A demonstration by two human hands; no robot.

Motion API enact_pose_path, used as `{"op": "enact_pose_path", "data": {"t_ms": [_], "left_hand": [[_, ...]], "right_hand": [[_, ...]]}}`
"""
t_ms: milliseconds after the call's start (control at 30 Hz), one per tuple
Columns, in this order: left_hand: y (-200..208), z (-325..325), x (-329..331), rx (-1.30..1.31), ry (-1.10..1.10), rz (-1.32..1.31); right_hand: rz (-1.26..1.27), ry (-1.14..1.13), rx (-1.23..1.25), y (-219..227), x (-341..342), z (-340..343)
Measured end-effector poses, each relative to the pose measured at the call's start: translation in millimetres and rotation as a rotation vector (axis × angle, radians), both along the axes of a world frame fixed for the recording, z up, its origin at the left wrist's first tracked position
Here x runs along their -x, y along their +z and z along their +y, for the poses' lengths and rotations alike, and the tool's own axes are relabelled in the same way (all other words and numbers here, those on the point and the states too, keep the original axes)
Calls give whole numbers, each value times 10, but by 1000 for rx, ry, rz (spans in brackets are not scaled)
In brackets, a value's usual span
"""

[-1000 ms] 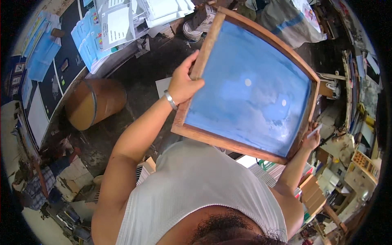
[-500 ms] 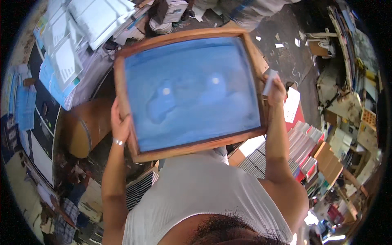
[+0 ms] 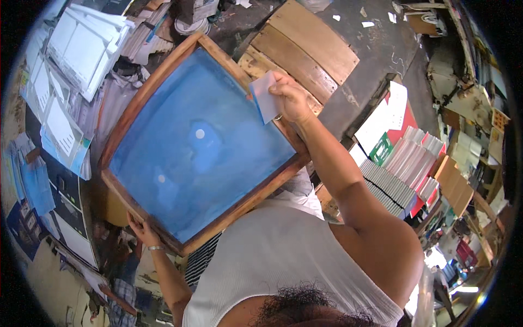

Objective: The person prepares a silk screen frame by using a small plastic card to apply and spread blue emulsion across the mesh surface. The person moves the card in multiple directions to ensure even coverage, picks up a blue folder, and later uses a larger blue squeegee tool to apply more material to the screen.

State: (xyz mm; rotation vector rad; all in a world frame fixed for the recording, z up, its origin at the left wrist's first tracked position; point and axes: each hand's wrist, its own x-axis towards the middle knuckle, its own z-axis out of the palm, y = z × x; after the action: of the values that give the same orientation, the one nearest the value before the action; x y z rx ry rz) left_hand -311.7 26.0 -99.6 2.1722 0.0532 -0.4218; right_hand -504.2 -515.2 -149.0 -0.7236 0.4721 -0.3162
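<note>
A wooden-framed printing screen (image 3: pixel 229 180) with a blue, smeared mesh is tilted in front of my chest. Two small pale round spots with lighter blue patches about them show on the mesh. My left hand (image 3: pixel 144 232) holds the frame's lower left side, its fingers partly hidden beneath the wood. Between the fingers and thumb of my right hand (image 3: pixel 292 99) is a translucent, flat rectangular card (image 3: pixel 263 99). The card overlaps the frame's upper right side, with its lower edge over the mesh; whether it touches the mesh I cannot tell.
A wooden plank board (image 3: pixel 313 41) lies beyond the frame. Stacked booklets (image 3: pixel 389 185) and white sheets (image 3: pixel 397 103) are at the right. Piled papers (image 3: pixel 87 49) crowd the far left. Scraps of paper (image 3: pixel 368 24) litter the dark floor. Another person's checked clothing (image 3: pixel 122 300) shows at lower left.
The screen has turned counterclockwise and shifted left. My left hand has gone down along with its side. My right hand has brought the card leftward from outside the frame to over its edge.
</note>
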Motion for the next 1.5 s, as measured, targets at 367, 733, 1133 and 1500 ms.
{"op": "enact_pose_path", "data": {"t_ms": [367, 733, 1133, 1500], "left_hand": [[-168, -345, 44, -15, 18, -137], [-154, -506, 107, -11, 21, -172], [29, -753, 202, 9, 111, -135], [30, -742, 254, -31, 114, -120]], "right_hand": [[63, 18, 41, -277, -10, -333], [100, -24, 74, -282, -45, -473], [91, 0, 86, -341, -82, -715], [100, 20, 88, -511, -61, -828]]}}
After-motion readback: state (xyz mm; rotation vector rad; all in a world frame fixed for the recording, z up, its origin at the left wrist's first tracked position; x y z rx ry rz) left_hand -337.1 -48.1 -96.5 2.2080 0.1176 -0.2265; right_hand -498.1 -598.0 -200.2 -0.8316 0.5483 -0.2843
